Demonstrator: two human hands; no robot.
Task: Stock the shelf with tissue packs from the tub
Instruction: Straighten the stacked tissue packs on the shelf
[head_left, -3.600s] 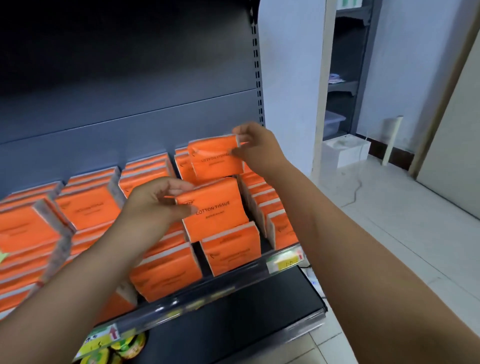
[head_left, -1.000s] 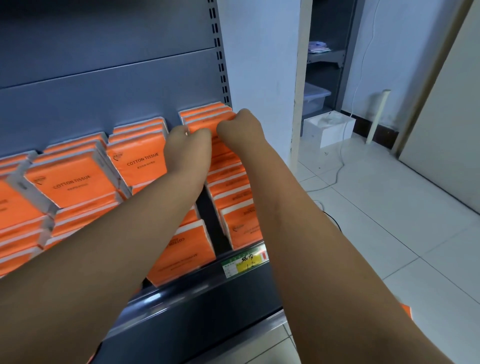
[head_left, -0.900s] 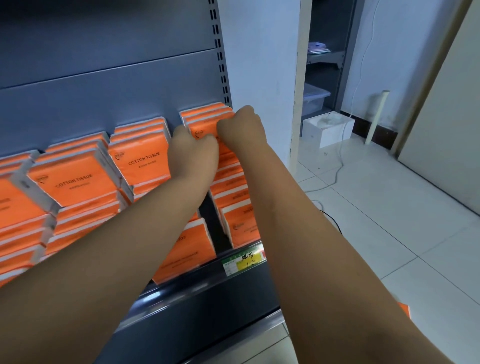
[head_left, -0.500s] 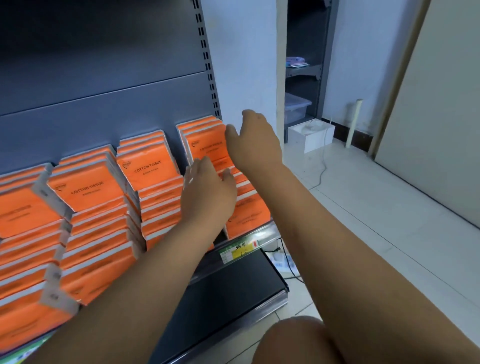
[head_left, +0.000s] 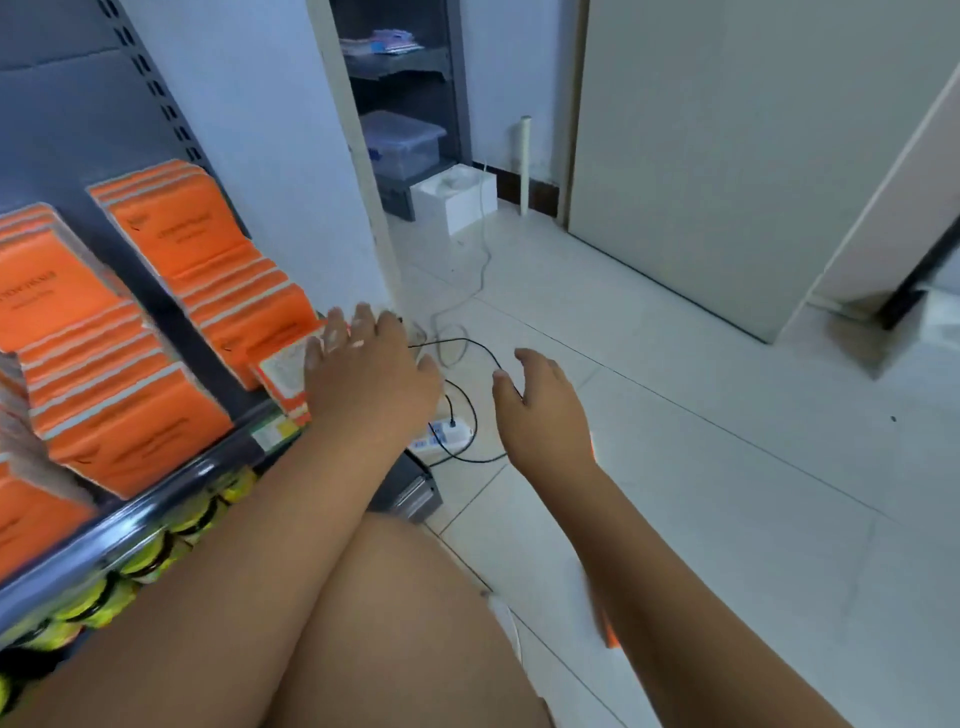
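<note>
Rows of orange tissue packs (head_left: 187, 234) stand on the grey shelf (head_left: 156, 512) at the left. My left hand (head_left: 371, 382) hovers at the shelf's right front corner with its fingers spread and nothing in it. Just left of it, one pack (head_left: 283, 376) sits tilted at the shelf edge. My right hand (head_left: 540, 402) is open over the floor tiles, to the right of the shelf. An orange sliver (head_left: 605, 631) shows behind my right forearm; most of it is hidden. I cannot make out the tub.
A power strip with black and white cables (head_left: 441, 431) lies on the floor between my hands. Yellow-green items (head_left: 104, 597) fill the lower shelf. A white box (head_left: 454, 202) and a clear bin (head_left: 400, 145) sit farther back, a door (head_left: 675, 156) at right. My knee (head_left: 395, 623) is below.
Both hands have let go of the packs and pulled back from the shelf, moving right and down. The view has swung right and down toward the floor.
</note>
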